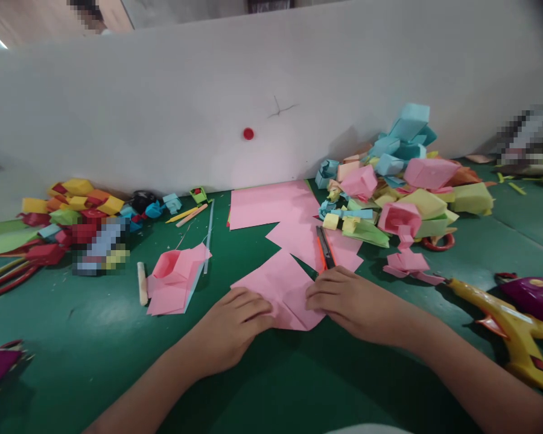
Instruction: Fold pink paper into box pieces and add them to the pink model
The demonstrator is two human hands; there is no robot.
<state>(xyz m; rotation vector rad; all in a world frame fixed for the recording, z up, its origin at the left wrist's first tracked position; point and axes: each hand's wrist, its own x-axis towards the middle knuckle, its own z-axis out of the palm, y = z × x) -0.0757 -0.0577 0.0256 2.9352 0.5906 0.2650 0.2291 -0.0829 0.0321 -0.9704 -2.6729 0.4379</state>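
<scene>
A sheet of pink paper [276, 280] lies on the green tabletop in front of me, its lower right part folded over. My left hand [235, 328] grips its left edge, with the fingers bent over the paper. On the other side, my right hand [350, 301] is closed at the folded right edge; the thumb is mostly hidden. Just beyond my right knuckles, an orange-and-black utility knife [324, 246] rests on another pink piece [294, 238]. Behind that lies a larger pink sheet [262, 205].
Folded paper pieces [407, 193] are heaped at the right, near a yellow glue gun [502, 319]. Left are a pink folded piece [174, 274], a glue-like stick [142, 283], colourful paper shapes [76, 199] and scissors [9, 274]. A white partition [172, 102] stands at the back.
</scene>
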